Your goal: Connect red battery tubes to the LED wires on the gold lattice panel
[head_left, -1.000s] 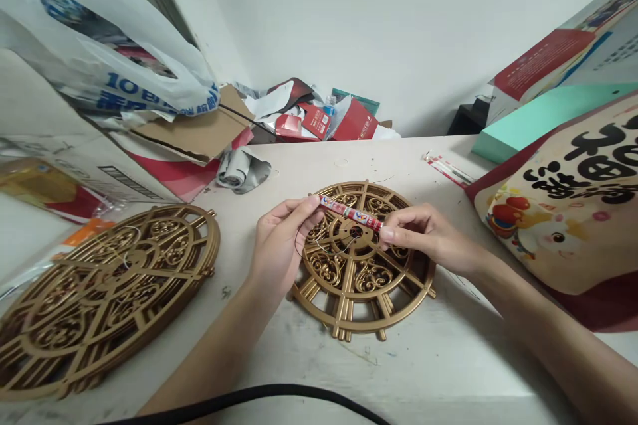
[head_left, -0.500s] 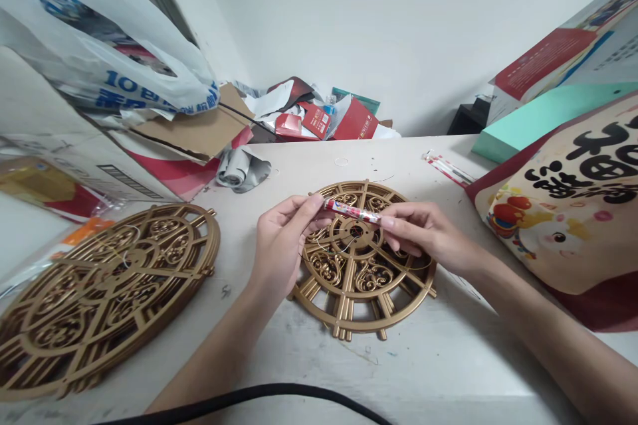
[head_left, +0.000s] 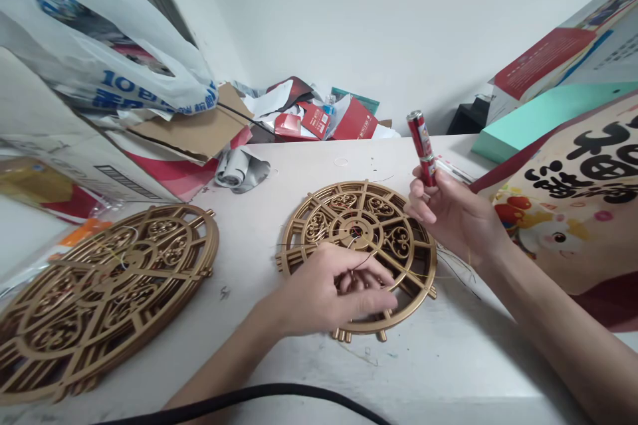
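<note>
Upright in my right hand (head_left: 451, 212) is a pair of red batteries (head_left: 420, 139), joined end to end with a silver end on top. The thumb and fingers pinch the lower part, above the right side of a gold openwork disc (head_left: 343, 198). My left hand (head_left: 339, 292) is over the front of that disc, thumb apart from the curled fingers and nothing plainly held. Thin wires (head_left: 381, 254) run across the disc beside its fingertips; whether they touch is unclear. The disc looks like several stacked layers with scroll patterns, and my left hand hides part of it.
More gold discs (head_left: 207, 239) are stacked at the left. A white plastic bag (head_left: 164, 89) rests above a carton there. Papers and red boxes (head_left: 355, 121) line the wall. A printed bag (head_left: 588, 212) stands at right, and a black cable (head_left: 279, 388) crosses the front.
My left hand has let go of the batteries and moved down over the disc. My right hand has raised them to the right and turned them from level to upright.
</note>
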Demonstrator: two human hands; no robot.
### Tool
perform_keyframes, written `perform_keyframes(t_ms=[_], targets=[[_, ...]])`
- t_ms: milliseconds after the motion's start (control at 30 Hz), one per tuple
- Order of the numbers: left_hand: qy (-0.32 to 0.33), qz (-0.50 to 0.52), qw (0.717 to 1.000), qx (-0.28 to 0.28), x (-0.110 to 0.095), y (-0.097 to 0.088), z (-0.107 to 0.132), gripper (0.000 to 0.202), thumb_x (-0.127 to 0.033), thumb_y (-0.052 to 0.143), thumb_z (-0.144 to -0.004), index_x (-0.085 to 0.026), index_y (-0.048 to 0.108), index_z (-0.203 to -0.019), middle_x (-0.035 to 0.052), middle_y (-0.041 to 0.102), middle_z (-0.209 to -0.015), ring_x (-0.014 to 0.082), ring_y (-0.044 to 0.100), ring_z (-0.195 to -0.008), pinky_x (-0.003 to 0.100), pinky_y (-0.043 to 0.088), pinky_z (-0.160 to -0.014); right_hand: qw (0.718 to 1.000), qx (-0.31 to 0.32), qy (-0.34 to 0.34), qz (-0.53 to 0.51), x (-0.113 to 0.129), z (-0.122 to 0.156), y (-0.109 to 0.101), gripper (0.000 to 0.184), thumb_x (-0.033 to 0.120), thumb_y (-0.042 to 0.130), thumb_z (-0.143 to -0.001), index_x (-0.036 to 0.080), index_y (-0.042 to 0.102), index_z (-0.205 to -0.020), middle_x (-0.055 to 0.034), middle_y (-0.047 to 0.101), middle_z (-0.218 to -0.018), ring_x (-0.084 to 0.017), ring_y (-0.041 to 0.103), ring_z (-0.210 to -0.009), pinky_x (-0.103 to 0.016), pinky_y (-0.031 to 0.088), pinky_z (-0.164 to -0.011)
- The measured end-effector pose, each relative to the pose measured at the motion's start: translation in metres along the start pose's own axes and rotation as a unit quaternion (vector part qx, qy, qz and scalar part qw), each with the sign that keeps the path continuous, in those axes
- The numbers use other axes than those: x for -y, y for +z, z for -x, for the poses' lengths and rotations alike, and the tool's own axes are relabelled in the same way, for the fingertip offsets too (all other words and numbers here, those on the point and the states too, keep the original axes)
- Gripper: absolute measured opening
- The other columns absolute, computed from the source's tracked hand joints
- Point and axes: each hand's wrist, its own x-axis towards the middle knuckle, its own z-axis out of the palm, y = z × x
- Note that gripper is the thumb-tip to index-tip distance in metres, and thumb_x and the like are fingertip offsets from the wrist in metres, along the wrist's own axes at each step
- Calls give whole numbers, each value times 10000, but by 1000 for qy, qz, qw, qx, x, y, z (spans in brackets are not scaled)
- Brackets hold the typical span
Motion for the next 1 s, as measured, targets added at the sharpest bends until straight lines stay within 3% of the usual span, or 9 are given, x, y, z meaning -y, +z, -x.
perform_keyframes(t_ms=[133, 300, 433, 567, 633, 733, 800, 900, 1000], targets=[[36, 30, 992, 113, -4, 1, 2, 523, -588, 730, -819, -188, 757, -1154, 75, 776, -910, 160, 632, -732, 286, 431, -631, 999, -22, -24, 4, 5, -3, -3, 179, 371, 565, -1013, 279, 709, -1067, -2, 620, -972, -113, 452, -606, -273, 442, -608], [65, 87, 978, 180, -12, -2, 5, 828, -856, 436, -819, -202, 762, -1209, 138, 777, -992, 257, 636, -843, 375, 479, -753, 996, -56, -27, 63, 11, -5, -5, 153, 394, 556, -1006, 301, 676, -1032, -14, 621, -1017, -137, 467, -629, -300, 452, -629], [73, 128, 962, 231, -17, -6, 6, 831, -815, 346, -876, -205, 726, -1293, 149, 772, -1119, 318, 663, -1003, 434, 478, -986, 993, -53, -29, 104, 11, -5, -7, 138, 413, 573, -996, 299, 645, -1025, -26, 648, -1022, -154, 500, -642, -324, 449, -638], [77, 190, 929, 309, -22, -11, 4, 867, -829, 439, -831, -188, 672, -1367, 152, 735, -1247, 357, 668, -1156, 438, 449, -1100, 994, -8, -2, 105, 3, -5, -5, 155, 394, 568, -1009, 263, 642, -973, -33, 684, -1021, -149, 546, -653, -327, 451, -652], [71, 236, 916, 316, -22, -16, 6, 964, -898, 392, -780, -184, 676, -1363, 166, 723, -1269, 373, 663, -1185, 443, 447, -1112, 994, 8, 13, 106, -1, -4, -4, 187, 396, 559, -1016, 243, 643, -947, -39, 695, -1020, -141, 558, -648, -324, 449, -651], [40, 287, 926, 241, -15, -28, 14, 1034, -997, 320, -667, -232, 791, -1179, 180, 773, -1100, 389, 704, -1050, 491, 510, -1015, 994, 10, 19, 109, -6, -4, -3, 198, 416, 562, -1015, 239, 639, -969, -38, 705, -1021, -140, 577, -648, -319, 447, -644], [22, 290, 947, 136, -10, -39, 21, 977, -1015, 340, -623, -255, 841, -978, 181, 776, -882, 375, 717, -897, 507, 545, -912, 994, 7, 18, 107, -8, -4, -4, 197, 420, 574, -1008, 237, 636, -966, -35, 709, -1012, -138, 585, -651, -315, 448, -648], [71, 270, 955, -102, -5, -56, 27, 852, -952, 402, -702, -231, 832, -846, 161, 731, -740, 322, 691, -758, 484, 554, -799, 994, -3, 13, 107, -9, -5, -6, 224, 426, 564, -1010, 230, 636, -930, -37, 707, -1000, -136, 572, -643, -315, 449, -648], [80, 132, 929, -336, 0, -70, 24, 562, -714, 582, -831, -220, 806, -978, 127, 753, -866, 279, 684, -830, 414, 534, -806, 993, -23, 10, 116, -9, -6, -7, 250, 441, 537, -1019, 236, 633, -914, -36, 704, -993, -142, 555, -635, -322, 453, -655]])
